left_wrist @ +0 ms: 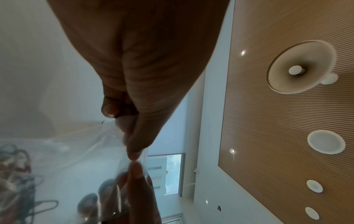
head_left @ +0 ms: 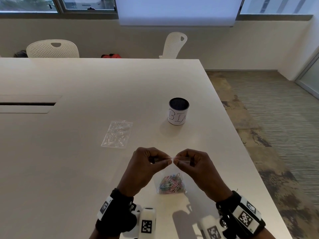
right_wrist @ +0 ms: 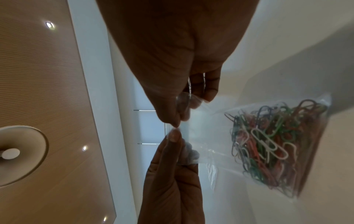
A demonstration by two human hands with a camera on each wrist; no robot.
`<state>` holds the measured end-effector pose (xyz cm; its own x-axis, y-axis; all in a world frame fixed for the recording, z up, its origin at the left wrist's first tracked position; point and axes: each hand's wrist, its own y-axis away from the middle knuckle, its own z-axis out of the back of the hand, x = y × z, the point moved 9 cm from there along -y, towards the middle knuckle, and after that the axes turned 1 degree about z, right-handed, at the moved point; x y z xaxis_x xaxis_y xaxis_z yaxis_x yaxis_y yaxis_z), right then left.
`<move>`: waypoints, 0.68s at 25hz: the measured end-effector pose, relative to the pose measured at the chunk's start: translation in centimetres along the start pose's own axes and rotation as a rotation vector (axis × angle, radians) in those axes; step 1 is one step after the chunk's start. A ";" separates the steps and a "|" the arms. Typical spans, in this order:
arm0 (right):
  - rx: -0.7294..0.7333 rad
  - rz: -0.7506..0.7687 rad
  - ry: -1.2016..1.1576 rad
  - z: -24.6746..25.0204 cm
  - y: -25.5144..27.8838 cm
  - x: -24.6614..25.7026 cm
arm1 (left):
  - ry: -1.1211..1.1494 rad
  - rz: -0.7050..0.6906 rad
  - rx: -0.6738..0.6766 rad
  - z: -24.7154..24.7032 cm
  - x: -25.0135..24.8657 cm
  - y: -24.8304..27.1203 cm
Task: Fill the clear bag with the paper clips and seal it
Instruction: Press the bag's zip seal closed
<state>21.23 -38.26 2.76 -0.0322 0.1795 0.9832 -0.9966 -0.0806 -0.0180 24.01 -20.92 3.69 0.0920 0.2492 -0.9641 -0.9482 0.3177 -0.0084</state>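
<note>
The coloured paper clips were already inside the clear bag, which hung above the white table, and my left hand and right hand both pinched its top strip, so I judged only the sealing was left.

I am sitting at a large white table. Far ahead of my hands, two white perforated chairs are standing behind the table's far edge, against a beige wall. Above it, windows and a pale lowered blind are letting in daylight. To the right of my hands, a patterned carpet is covering the floor. Overhead, small spotlights are shining in a wooden slatted ceiling.
</note>
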 end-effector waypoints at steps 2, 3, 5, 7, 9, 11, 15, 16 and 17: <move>-0.016 0.001 -0.001 -0.1 0.0 -0.1 | -0.013 -0.015 -0.006 -0.2 -0.3 0.1; -0.029 0.008 0.000 -0.2 0.0 -0.2 | -0.007 -0.019 -0.014 -0.4 -0.4 0.1; -0.062 0.029 0.000 -0.2 0.1 -0.1 | -0.001 -0.024 -0.051 -0.5 -0.7 0.4; -0.093 0.050 0.013 0.3 0.3 0.2 | -0.055 -0.036 -0.132 0.3 -0.7 0.7; -0.107 0.048 0.012 1.2 0.3 0.5 | -0.142 -0.052 -0.208 1.6 -0.7 1.0; -0.103 0.020 0.008 2.1 0.2 0.3 | -0.196 -0.078 -0.227 2.3 -0.8 0.9; -0.114 0.059 0.212 2.7 -0.2 0.7 | -0.220 -0.156 -0.222 1.9 -1.7 0.8; -0.118 0.092 0.251 2.7 -0.2 1.1 | -0.215 -0.151 -0.236 2.0 -1.7 0.9; -0.118 0.113 0.254 2.6 -0.1 1.4 | -0.202 -0.133 -0.245 2.2 -1.4 1.0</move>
<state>21.50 -40.59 4.66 -0.1468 0.4164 0.8972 -0.9870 -0.0020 -0.1606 23.58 -18.94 5.65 0.2548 0.4040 -0.8786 -0.9665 0.1360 -0.2178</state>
